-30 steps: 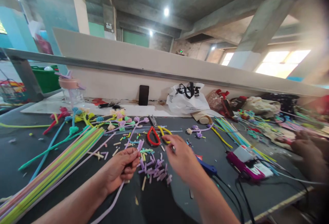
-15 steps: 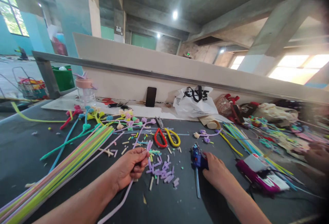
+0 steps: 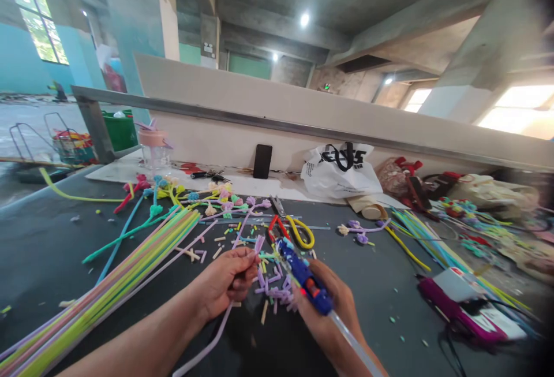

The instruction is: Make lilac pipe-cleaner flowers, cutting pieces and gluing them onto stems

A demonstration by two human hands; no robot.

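My left hand (image 3: 225, 284) pinches a long lilac pipe cleaner (image 3: 206, 347) near its upper end, its tail trailing toward the table's near edge. My right hand (image 3: 333, 313) grips a blue glue gun (image 3: 305, 277), a clear glue stick poking out behind it, nozzle aimed up-left toward the lilac tip at my left fingers. Between and beneath my hands lies a pile of short lilac pipe-cleaner pieces (image 3: 274, 290) on the dark table (image 3: 43, 256).
A bundle of long pastel pipe cleaners (image 3: 112, 284) lies at left. Red-and-yellow-handled pliers (image 3: 294, 230) sit beyond the hands. Finished pipe-cleaner flowers (image 3: 208, 201), a phone (image 3: 262, 161), a white bag (image 3: 341, 169) and a pink-lidded jar (image 3: 154, 149) line the back. A magenta box (image 3: 459, 308) lies right.
My right hand picked up the blue glue gun from the table at right and brought it left, up to the lilac pipe cleaner in my left hand. The view shifted left.
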